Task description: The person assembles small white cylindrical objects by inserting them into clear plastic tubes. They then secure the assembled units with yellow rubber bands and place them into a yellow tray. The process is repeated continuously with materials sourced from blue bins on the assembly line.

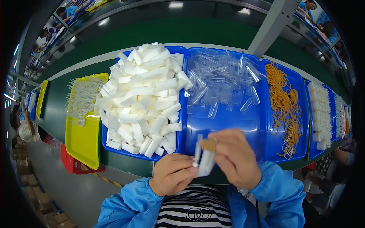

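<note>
Just in front of my body, my left hand (175, 173) is closed, its fingertips pinching a small bundle at its lower end. In that bundle I see a white foam block (206, 163) and a narrow clear plastic piece (198, 148) standing beside it. My right hand (237, 157) curls over the bundle from the right, blurred by motion. At its fingertips is a tan-orange patch (208, 144) that looks like a rubber band across the top of the foam; the blur hides its exact shape.
Ahead stands a blue tray (143, 154) heaped with white foam blocks (146, 91). Right of it, another blue tray (235, 131) bears clear plastic sleeves (224, 76), then one with orange rubber bands (283, 102). A yellow tray (81, 140) with thin white pieces (84, 93) is left.
</note>
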